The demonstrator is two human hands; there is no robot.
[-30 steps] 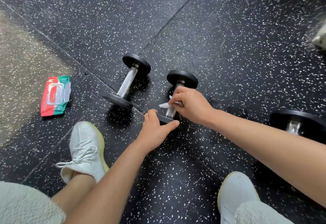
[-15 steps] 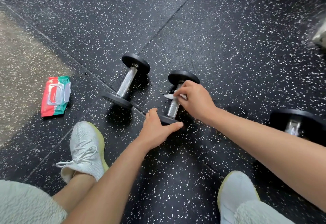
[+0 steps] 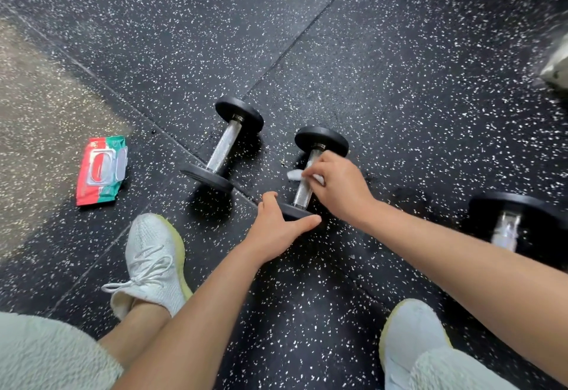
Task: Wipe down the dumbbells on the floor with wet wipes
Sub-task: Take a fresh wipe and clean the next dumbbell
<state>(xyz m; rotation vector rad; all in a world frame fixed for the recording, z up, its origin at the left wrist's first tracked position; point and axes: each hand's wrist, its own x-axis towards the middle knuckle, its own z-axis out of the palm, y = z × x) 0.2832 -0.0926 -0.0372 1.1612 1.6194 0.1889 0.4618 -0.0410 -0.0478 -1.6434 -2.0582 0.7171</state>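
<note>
Seen from above, on a black rubber floor (image 3: 399,82) flecked with white: three dumbbells in a loose row.

Left hand (image 3: 273,229) clasped on the near plate of the middle dumbbell (image 3: 302,193), thumb up over the plate's left rim, forefinger stretched along its near edge, remaining fingers hidden under the palm.

Right hand (image 3: 338,186) laid over the far half of the same dumbbell's metal handle, fingers curled together and pinching a white wipe (image 3: 294,175) against the bar. Crumpled corner of the wipe sticking out to the left of the fingertips. Far plate just beyond the knuckles.

Left dumbbell (image 3: 222,146) lying untouched near the middle one, slanted the same way, handle bare.

Right dumbbell (image 3: 507,223) well apart near the right edge, blurred, partly hidden behind the right forearm.

Pack of wipes (image 3: 101,169), red, green and white, flat on the floor at far left, right beside a tan patch of flooring (image 3: 37,113).

White left shoe (image 3: 153,260) just left of the left forearm; right shoe (image 3: 412,328) at the near right. Pale fuzzy shorts in both near corners.
</note>
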